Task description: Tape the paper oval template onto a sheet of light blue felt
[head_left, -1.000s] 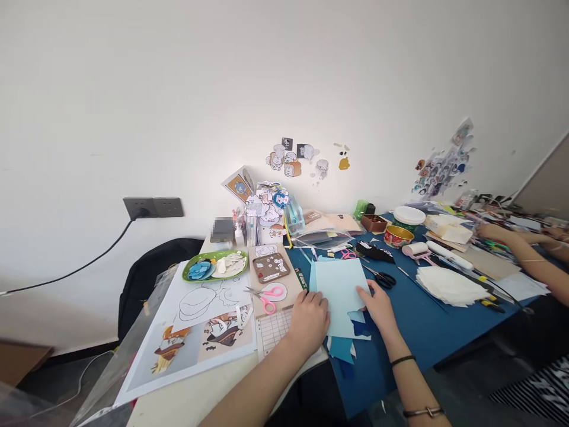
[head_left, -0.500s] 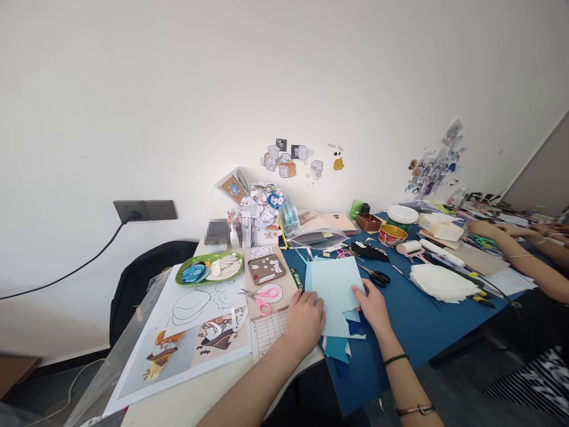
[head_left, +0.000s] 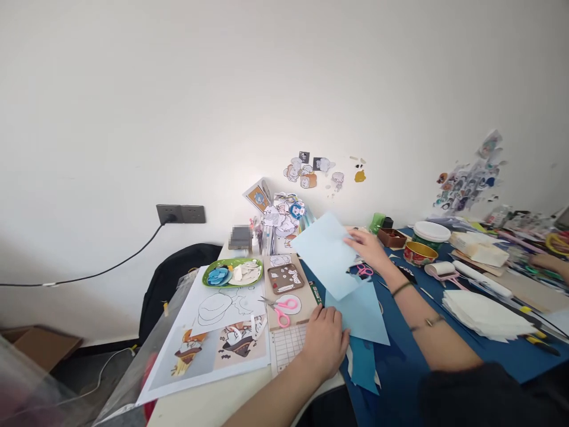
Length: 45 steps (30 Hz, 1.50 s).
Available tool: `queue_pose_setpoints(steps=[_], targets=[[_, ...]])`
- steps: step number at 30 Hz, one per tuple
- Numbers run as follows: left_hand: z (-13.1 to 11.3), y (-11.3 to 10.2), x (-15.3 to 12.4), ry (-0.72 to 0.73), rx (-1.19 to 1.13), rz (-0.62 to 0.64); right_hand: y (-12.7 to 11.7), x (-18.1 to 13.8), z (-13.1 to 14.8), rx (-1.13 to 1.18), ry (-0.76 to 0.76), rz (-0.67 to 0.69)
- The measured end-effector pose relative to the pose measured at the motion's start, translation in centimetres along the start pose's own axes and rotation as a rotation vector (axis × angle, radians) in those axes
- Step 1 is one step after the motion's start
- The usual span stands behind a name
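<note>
My right hand (head_left: 368,248) grips a light blue paper sheet (head_left: 326,252) by its right edge, thumb and fingers closed on it. That sheet is raised and tilted over the table, with a torn lower right corner. Under it lies another light blue sheet (head_left: 362,317), on top of darker blue paper scraps (head_left: 363,365). My left hand (head_left: 325,339) rests palm down beside the lower sheet's left edge, thumb apart from the loosely bent fingers, with nothing seen in it. Pink scissors (head_left: 284,308) lie slightly open on a board left of it.
A green tray (head_left: 207,279) with blue and white pieces stands at the left, above a printed sheet (head_left: 153,376) with drawings. To the right are a gold-red tin (head_left: 420,254), a white-lidded tub (head_left: 431,231) and a white paper stack (head_left: 486,314). Another person's hand (head_left: 551,264) shows far right.
My right hand has lifted the top light blue sheet up and away from me, uncovering another light blue sheet. My left hand stays low beside the papers. The view has turned left.
</note>
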<state>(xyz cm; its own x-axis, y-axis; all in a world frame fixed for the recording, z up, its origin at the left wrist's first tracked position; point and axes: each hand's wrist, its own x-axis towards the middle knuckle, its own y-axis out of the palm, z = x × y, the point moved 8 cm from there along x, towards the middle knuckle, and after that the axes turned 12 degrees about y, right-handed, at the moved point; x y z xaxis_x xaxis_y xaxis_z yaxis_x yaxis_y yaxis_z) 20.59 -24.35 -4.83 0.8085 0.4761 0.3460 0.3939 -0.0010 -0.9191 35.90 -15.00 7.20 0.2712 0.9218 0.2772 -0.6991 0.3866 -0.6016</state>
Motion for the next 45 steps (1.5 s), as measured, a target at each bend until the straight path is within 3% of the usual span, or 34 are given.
queue_pose_setpoints(steps=[5, 10, 19, 32, 45], targets=[[0.3, 0.2, -0.5, 0.01, 0.002, 0.019, 6.7, 5.8, 3.1, -0.223, -0.055, 0.059], [0.4, 1.0, -0.6, -0.004, -0.043, 0.079, 8.2, 6.8, 4.1, -0.453, -0.035, -0.003], [0.4, 1.2, -0.4, -0.013, -0.06, 0.113, 8.3, 6.1, 5.4, -0.638, -0.017, -0.039], [0.5, 1.4, -0.5, -0.008, -0.057, 0.106, 7.8, 5.5, 5.9, -0.571, -0.066, -0.034], [0.5, 0.9, -0.5, 0.006, -0.051, 0.063, 1.7, -0.1, 5.0, -0.168, -0.076, -0.018]])
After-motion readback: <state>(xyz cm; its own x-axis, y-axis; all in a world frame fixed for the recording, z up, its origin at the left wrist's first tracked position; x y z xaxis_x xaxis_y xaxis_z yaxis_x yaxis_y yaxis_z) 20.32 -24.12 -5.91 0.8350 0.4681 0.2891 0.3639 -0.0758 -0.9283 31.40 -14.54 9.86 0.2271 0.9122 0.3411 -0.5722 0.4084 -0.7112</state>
